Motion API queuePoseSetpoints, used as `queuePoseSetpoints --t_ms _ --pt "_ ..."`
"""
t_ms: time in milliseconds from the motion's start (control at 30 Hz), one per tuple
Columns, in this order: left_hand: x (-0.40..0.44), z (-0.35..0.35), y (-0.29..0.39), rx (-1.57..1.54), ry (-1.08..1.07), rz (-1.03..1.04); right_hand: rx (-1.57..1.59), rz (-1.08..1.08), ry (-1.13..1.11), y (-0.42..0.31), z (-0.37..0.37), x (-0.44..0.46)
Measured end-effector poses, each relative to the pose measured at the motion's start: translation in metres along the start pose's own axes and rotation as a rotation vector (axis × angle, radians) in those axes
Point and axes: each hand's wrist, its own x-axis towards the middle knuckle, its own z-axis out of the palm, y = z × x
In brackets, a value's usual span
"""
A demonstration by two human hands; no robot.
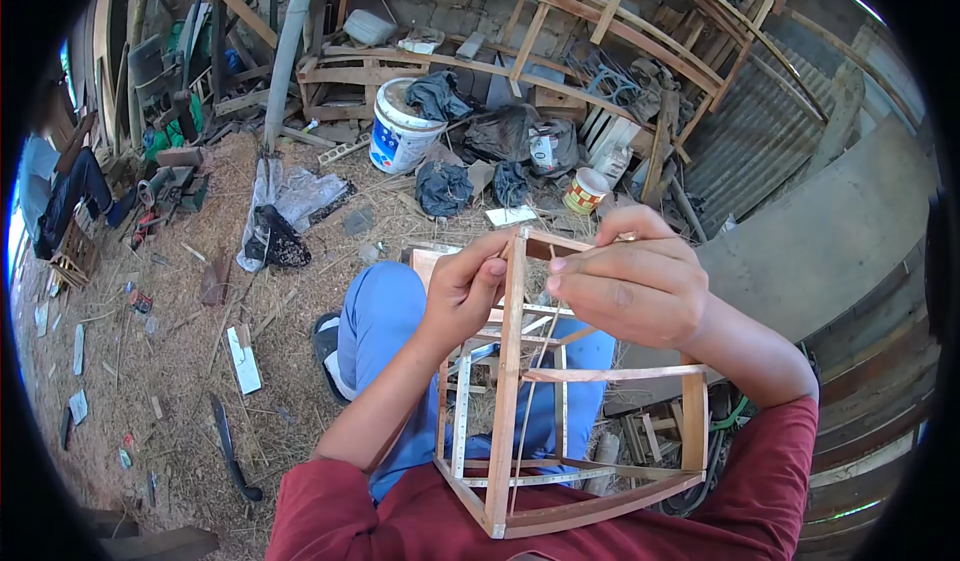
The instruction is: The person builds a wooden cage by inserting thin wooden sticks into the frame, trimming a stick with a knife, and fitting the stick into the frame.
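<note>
A small wooden frame (pixel 508 391) of thin strips stands over my lap, its upper end between my hands. My left hand (pixel 466 286) is closed at the top of the upright strip, thumb and fingers pinched; what they grip there is too small to tell. On the other side, my right hand (pixel 640 286) pinches a thin light-brown strand (pixel 536 371), which runs down inside the frame to its lower edge. Something small and yellowish shows at the right index finger.
A white bucket (pixel 400 136), black bags (pixel 443 188) and a small tub (pixel 586 191) are ahead. A machete (pixel 230 451) lies on the straw-strewn ground at left. Another person (pixel 75 176) sits at far left. A grey sheet (pixel 830 251) leans at right.
</note>
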Motion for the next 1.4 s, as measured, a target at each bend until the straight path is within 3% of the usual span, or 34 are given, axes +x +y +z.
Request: queuePoseSetpoints --t_ms 533,767,1400 --pt "0.003 0.002 -0.005 -0.015 0.063 0.083 0.167 0.083 -0.027 0.007 0.016 -0.012" --pt "-0.001 -0.005 -0.008 0.096 0.055 -0.015 0.105 0.023 -0.048 0.008 0.016 -0.011" --pt "-0.003 -0.005 -0.005 0.088 0.027 0.017 0.010 -0.010 -0.105 0.002 0.007 -0.007"
